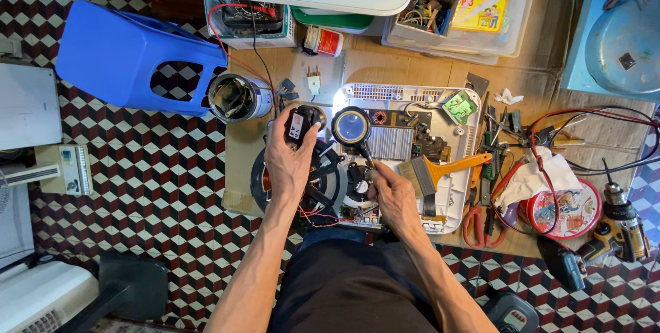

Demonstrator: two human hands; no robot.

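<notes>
The left hand [292, 157] has its grip closed around a small black part [297, 125] over the open white cooker base [454, 195]. The right hand [393, 192] pinches a magnifying glass [351, 126] by its handle. The part's thin wires [320, 217] could snag and pull loose if it is lifted too far.

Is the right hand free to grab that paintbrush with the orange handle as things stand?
Probably not at once: the right hand is holding the magnifying glass by its handle. The paintbrush lies just beside it on the opened white appliance, uncovered.
</notes>
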